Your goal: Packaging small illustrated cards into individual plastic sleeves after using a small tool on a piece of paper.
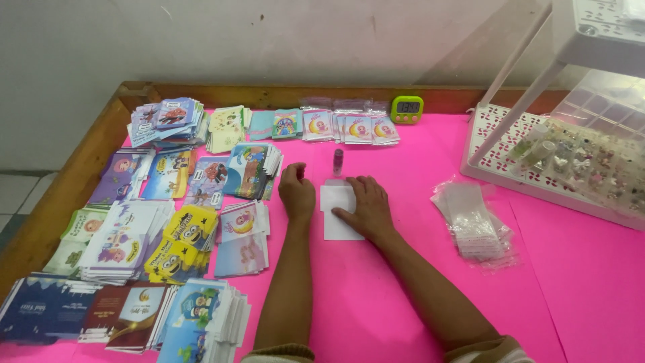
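A bright pink table cover [403,282] is lying under both hands. The right hand [366,205] is pressing flat, fingers spread, on a white folded paper card [336,214]. At nine o'clock, touching it, the left hand [296,191] is resting loosely curled, holding nothing. At twelve o'clock, a small pink-capped vial [338,161] is standing upright.

Left hand [296,193]: loosely curled, knuckles up, forearm bare and stretched forward. Right hand [366,207]: palm down, fingers spread flat, forearm bare, angled inward toward the left
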